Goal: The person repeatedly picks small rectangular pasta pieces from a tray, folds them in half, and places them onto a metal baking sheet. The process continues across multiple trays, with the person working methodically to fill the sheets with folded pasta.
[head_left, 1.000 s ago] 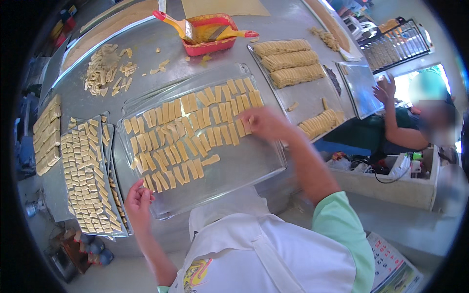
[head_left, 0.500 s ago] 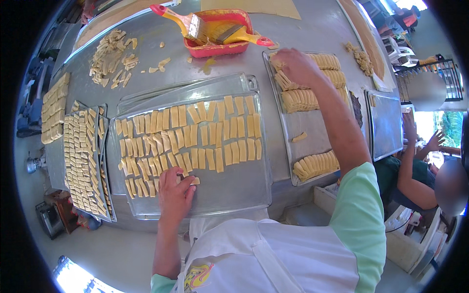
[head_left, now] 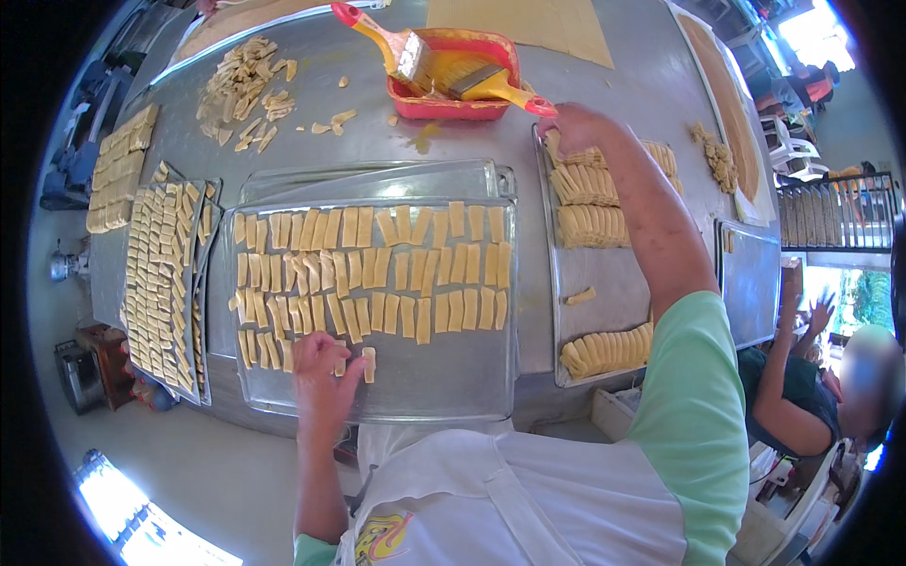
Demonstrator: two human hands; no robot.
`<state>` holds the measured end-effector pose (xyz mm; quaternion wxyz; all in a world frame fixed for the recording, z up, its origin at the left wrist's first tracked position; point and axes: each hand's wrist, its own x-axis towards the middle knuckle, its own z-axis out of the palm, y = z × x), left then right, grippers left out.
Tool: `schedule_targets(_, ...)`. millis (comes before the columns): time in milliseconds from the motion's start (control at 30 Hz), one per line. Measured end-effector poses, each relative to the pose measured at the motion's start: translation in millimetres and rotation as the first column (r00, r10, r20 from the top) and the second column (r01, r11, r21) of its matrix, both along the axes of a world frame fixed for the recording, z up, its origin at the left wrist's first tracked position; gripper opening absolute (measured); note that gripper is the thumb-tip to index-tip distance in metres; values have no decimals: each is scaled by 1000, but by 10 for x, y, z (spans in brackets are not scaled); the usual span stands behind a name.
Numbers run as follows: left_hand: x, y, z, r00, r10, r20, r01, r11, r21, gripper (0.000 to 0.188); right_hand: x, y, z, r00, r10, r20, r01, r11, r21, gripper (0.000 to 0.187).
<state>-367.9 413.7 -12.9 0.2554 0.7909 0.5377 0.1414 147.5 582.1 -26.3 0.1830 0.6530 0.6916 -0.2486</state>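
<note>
We are pressing our open left hand on dough strips, steadying rows; right hand is gripping stacked strips for supply.

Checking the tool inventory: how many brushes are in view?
2. Both lie in the red tub at the table's far side: one with a red handle pointing far-left, one with a yellow handle pointing right, its tip near the right hand. None seen elsewhere.

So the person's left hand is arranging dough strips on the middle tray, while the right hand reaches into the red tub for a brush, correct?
Not quite. In the head view the right hand reaches the stacked dough strips on the right-hand tray, beside the red tub, not into it. The left hand is indeed on the middle tray.
</note>
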Motion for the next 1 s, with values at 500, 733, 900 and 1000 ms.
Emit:
schedule_targets(500,-586,-257,301,968,243,57,-242,970,-26,23,-86,-200,-39,1000,16,9,-17,993,118,43)
schedule_targets(733,-810,-201,362,967,229,110,-225,973,-46,23,-175,-661,249,944,-214,-250,308,845,438,37)
schedule_targets(900,-935,-90,428,961,137,241,-131,991,-41,23,-832,-1280,788,798,-261,-544,577,594,561,36)
schedule_targets(1000,-936,-15,472,942,63,329,-36,995,-90,23,-1651,-1641,893,698,-197,-689,614,661,432,34)
